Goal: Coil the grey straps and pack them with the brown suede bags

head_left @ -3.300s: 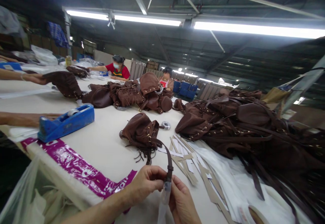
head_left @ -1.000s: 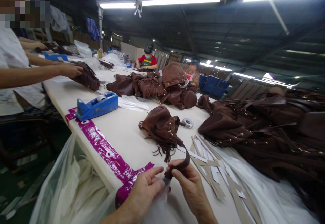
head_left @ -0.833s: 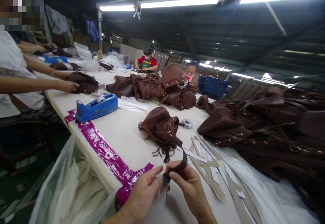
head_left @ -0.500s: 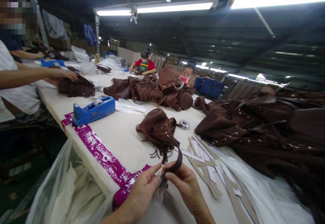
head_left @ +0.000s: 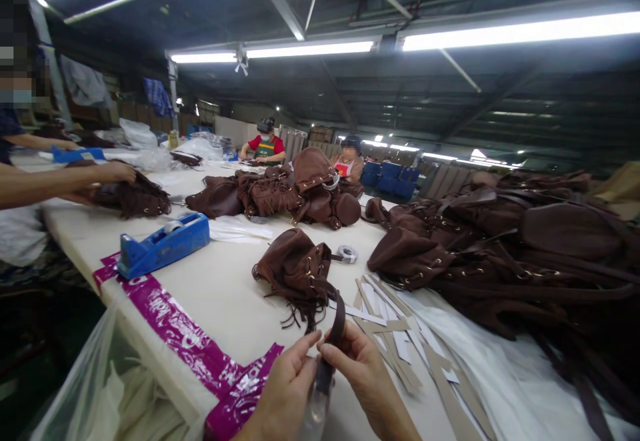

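At the bottom edge, my left hand (head_left: 280, 394) and my right hand (head_left: 357, 371) both pinch the end of a brown strap (head_left: 336, 324). The strap runs up to a brown fringed bag (head_left: 295, 269) lying on the white table (head_left: 220, 288) just beyond my hands. A clear plastic strip (head_left: 314, 409) hangs from the strap end between my fingers. Both hands are closed on the strap.
A big heap of brown bags (head_left: 510, 241) fills the right side, with cardboard strips (head_left: 395, 334) and white sheets in front. A blue tape dispenser (head_left: 163, 244) and a tape roll (head_left: 347, 253) lie on the table. Other people's arms (head_left: 60, 181) handle a bag at left. A plastic waste bag (head_left: 95, 388) hangs below.
My view swung left and then back to the right and down. My hands stayed on the strap end, bending it over. The neighbour's hands pulled a bag closer to the left edge.
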The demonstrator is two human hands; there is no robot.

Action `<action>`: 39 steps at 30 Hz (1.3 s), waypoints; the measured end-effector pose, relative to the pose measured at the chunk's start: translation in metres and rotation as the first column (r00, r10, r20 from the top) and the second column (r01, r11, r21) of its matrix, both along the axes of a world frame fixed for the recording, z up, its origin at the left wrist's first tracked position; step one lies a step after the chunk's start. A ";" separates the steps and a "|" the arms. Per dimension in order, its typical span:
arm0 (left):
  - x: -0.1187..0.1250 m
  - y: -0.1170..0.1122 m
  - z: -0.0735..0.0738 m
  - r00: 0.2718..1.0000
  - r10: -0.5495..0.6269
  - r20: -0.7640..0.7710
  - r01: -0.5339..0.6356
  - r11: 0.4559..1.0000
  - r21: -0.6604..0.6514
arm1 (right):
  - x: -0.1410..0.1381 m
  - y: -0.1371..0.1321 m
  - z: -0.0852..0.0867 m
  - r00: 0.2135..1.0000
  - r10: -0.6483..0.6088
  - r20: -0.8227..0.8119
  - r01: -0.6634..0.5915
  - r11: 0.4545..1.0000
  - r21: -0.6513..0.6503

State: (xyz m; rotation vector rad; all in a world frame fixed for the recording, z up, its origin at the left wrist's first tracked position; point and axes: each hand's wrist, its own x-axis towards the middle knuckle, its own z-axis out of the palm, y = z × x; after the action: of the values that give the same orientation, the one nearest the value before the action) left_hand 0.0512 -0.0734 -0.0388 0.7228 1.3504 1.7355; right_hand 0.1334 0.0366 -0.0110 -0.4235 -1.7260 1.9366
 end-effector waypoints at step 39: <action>0.015 -0.021 0.011 0.833 -0.052 0.550 0.096 0.994 -0.051 | 0.033 -0.013 0.024 0.883 -0.077 0.463 0.004 0.988 0.157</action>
State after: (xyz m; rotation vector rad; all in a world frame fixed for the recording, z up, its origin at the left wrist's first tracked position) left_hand 0.0659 -0.0945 -0.0278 0.1933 0.9641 1.6456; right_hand 0.1669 0.0235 0.0127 -0.9253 -2.1239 1.7489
